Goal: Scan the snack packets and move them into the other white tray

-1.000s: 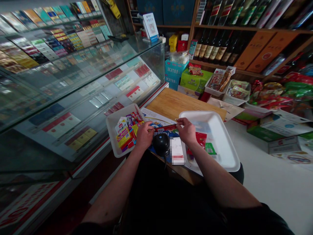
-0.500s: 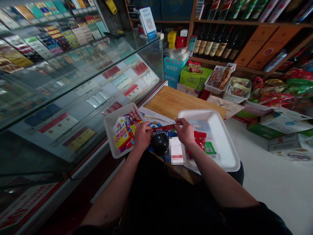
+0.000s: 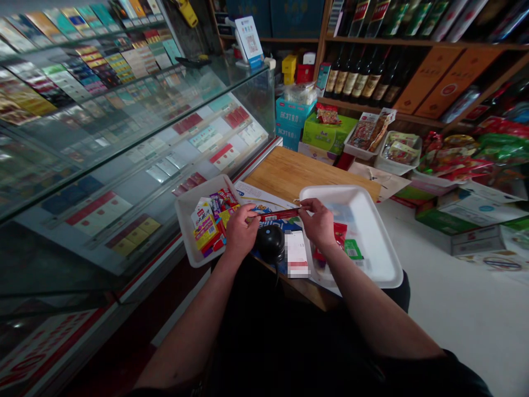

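A thin red snack stick packet (image 3: pixel 280 214) is stretched level between both hands above a small wooden table (image 3: pixel 289 172). My left hand (image 3: pixel 241 231) pinches its left end; my right hand (image 3: pixel 319 223) pinches its right end. Just below the packet sits a round black device (image 3: pixel 270 242), with a white phone-like slab (image 3: pixel 297 255) beside it. Left of my left hand stands a white tray (image 3: pixel 188 207) filled with colourful snack packets (image 3: pixel 210 223). Under my right hand is a second white tray (image 3: pixel 372 231) holding a red packet (image 3: pixel 339 231) and a green packet (image 3: pixel 352 249).
A glass display counter (image 3: pixel 124 138) of cigarette packs runs along the left. Behind the table are blue and green cartons (image 3: pixel 297 118), tubs of snacks (image 3: pixel 384 143) and shelves of wine bottles (image 3: pixel 363 77). White floor (image 3: pixel 467 309) lies to the right.
The view has shifted slightly. Both hands keep hold of the red packet over the black device, almost still.
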The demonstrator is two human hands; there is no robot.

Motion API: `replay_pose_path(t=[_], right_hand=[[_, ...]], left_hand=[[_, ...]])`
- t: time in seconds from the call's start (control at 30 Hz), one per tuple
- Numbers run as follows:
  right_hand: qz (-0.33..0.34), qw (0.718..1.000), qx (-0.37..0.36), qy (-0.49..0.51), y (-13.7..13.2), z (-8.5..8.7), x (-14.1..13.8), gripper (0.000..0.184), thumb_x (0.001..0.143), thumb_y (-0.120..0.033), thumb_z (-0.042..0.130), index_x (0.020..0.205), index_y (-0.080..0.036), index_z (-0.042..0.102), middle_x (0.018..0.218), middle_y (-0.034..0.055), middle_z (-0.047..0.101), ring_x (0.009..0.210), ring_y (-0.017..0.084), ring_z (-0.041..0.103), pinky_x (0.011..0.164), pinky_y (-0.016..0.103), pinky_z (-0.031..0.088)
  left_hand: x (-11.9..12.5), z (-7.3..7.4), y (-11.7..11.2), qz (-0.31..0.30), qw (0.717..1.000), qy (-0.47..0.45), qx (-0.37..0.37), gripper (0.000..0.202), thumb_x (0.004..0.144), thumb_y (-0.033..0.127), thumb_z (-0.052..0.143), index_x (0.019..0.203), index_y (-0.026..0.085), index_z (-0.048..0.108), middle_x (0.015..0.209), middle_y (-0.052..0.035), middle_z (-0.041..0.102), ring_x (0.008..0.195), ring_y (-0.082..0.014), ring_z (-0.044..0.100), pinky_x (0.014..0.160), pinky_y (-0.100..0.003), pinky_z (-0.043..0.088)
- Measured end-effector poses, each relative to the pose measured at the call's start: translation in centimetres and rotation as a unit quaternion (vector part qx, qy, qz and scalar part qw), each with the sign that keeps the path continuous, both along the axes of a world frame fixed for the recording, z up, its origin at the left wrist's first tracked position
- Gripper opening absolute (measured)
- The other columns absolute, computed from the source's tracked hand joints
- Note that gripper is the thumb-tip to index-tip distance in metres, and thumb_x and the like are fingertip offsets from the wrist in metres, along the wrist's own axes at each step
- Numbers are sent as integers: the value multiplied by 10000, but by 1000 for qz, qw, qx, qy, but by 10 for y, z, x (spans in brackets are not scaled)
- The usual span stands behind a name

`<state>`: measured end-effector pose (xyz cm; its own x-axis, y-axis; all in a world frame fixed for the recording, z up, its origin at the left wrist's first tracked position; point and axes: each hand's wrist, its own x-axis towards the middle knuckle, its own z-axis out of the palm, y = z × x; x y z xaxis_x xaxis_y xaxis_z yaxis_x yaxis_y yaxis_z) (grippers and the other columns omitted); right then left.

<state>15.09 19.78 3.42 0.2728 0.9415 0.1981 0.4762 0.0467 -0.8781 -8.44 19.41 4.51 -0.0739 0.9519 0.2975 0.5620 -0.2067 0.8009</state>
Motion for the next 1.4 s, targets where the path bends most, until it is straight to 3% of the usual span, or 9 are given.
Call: replay_pose_path(t=[0.27, 0.47, 0.63, 0.83, 1.03, 1.27, 1.4], right_hand=[[-27, 999, -14, 24, -21, 4, 35, 229, 803, -315, 643, 992, -201, 704, 907, 67, 759, 851, 236, 711, 840, 369, 530], [-61, 996, -56, 34, -62, 1, 65, 289, 801, -357, 651, 1032, -197, 719, 915, 78, 760, 837, 243, 702, 802, 375, 538], [-57, 993, -104, -13, -108, -5, 78, 314, 823, -343, 617, 1100, -230, 711, 931, 55, 759, 852, 253, 708, 800, 381, 530], [-6, 992, -106, -74, -144, -11, 75, 331, 815, -252, 576, 1132, -248, 672, 959, 47, 756, 883, 257, 707, 819, 376, 534], [48, 987, -90, -123, -158, -22, 65, 325, 832, -160, 542, 1124, -236, 663, 939, 64, 739, 901, 259, 683, 834, 372, 524], [88, 981, -77, -158, -164, -14, 69, 193, 876, -134, 546, 1009, -198, 671, 883, 61, 713, 869, 230, 657, 841, 341, 487], [89, 982, -75, -149, -168, -16, 74, 168, 891, -130, 566, 1003, -188, 678, 881, 60, 714, 875, 231, 657, 851, 353, 494]], left_hand=[[30, 20, -21, -55, 998, 14, 23, 307, 867, 238, 681, 1173, 268, 675, 996, -53, 766, 1018, -274, 698, 1041, -469, 480], [62, 28, -34, -111, 993, 26, 36, 262, 876, 217, 665, 1131, 271, 688, 951, -50, 766, 1058, -289, 675, 1023, -478, 471], [86, 23, -27, -161, 983, 69, 49, 271, 903, 174, 623, 1160, 252, 662, 979, -57, 768, 1042, -287, 667, 999, -467, 469], [116, 18, -15, -201, 969, 138, 45, 331, 851, 69, 602, 1124, 241, 676, 951, -73, 755, 997, -295, 670, 985, -475, 465], [143, 16, -14, -235, 947, 219, 29, 239, 871, 70, 568, 1013, 199, 710, 852, -118, 711, 870, -308, 666, 892, -471, 481], [158, 7, -22, -232, 915, 330, 7, 232, 891, 96, 595, 1083, 192, 684, 921, -99, 741, 965, -270, 687, 947, -416, 492], [163, 9, -34, -233, 910, 342, -15, 241, 908, 132, 614, 1134, 202, 658, 992, -79, 760, 1007, -240, 695, 968, -380, 503]])
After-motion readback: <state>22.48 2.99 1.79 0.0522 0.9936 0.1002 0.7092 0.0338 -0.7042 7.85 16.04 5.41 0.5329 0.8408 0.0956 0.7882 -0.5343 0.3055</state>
